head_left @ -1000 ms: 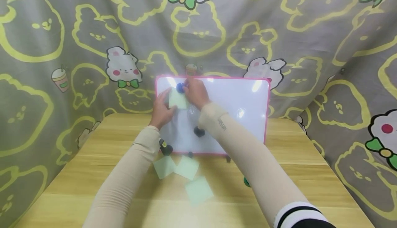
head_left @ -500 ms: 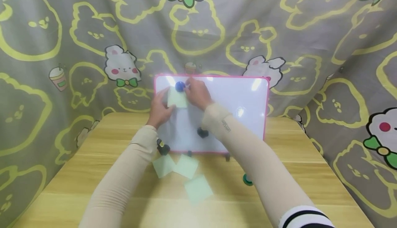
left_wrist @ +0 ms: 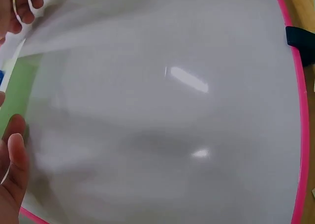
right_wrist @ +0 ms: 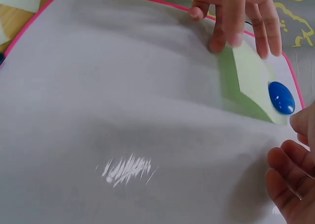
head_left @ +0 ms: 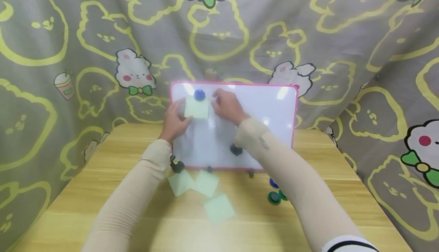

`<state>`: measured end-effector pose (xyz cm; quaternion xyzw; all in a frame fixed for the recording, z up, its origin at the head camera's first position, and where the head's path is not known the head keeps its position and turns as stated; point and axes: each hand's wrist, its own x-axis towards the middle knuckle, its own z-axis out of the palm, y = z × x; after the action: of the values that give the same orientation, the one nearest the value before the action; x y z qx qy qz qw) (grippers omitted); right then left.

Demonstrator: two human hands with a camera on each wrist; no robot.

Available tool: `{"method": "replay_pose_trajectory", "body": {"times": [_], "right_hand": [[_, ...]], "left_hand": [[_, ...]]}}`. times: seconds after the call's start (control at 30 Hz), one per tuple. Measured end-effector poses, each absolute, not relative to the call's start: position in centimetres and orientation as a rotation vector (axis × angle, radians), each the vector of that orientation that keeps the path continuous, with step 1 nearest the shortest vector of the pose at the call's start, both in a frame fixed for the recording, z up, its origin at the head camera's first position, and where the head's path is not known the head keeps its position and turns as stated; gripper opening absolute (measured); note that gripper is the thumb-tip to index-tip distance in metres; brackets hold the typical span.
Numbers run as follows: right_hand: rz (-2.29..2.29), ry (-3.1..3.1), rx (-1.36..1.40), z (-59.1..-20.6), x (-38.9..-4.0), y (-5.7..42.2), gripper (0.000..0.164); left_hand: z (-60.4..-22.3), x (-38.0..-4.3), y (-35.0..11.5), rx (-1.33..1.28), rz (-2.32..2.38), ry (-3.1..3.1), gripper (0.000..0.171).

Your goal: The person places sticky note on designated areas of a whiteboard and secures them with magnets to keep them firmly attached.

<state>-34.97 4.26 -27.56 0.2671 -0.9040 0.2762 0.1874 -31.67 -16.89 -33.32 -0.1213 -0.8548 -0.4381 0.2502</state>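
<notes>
A pale green paper square (head_left: 196,111) hangs near the top left of the pink-framed whiteboard (head_left: 274,130). At its top edge sits a round blue magnet (head_left: 199,94). In the right wrist view the paper (right_wrist: 253,83) bows away from the board, its top corner under the magnet (right_wrist: 281,98). My left hand (head_left: 174,122) is at the paper's left side, fingers extended, thumb by the lower edge. My right hand (head_left: 229,105) hovers just right of the magnet, fingers loosely bent and holding nothing. In the left wrist view the paper (left_wrist: 19,88) shows only partly.
Several more pale green paper squares (head_left: 219,208) lie on the wooden table (head_left: 137,221) before the board. A blue magnet (head_left: 273,183) and green magnets (head_left: 274,198) lie by my right forearm. Dark feet (head_left: 251,173) support the board. A patterned curtain (head_left: 223,31) hangs behind.
My right hand has let go of the blue magnet and drawn back to the right. Magnet and paper stay on the board. The magnets on the table have come into view.
</notes>
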Motion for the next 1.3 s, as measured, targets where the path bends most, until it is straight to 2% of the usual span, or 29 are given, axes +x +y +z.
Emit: {"method": "replay_pose_trajectory", "body": {"times": [0.47, 0.8, 1.3], "right_hand": [[0.714, -2.595, 0.746, -28.3, -32.5, 8.1, 0.022], [0.713, -2.572, 0.755, -30.3, -30.4, 12.3, 0.018], [0.735, -2.675, 0.647, -33.4, -26.6, 17.5, 0.021]], "left_hand": [[-33.4, -29.6, -16.6, -0.317, -1.157, -2.349, 0.069], [-34.2, -27.2, -16.9, -0.217, -1.209, -2.365, 0.070], [-38.1, -24.6, -18.4, -0.207, -1.170, -2.453, 0.067]]}}
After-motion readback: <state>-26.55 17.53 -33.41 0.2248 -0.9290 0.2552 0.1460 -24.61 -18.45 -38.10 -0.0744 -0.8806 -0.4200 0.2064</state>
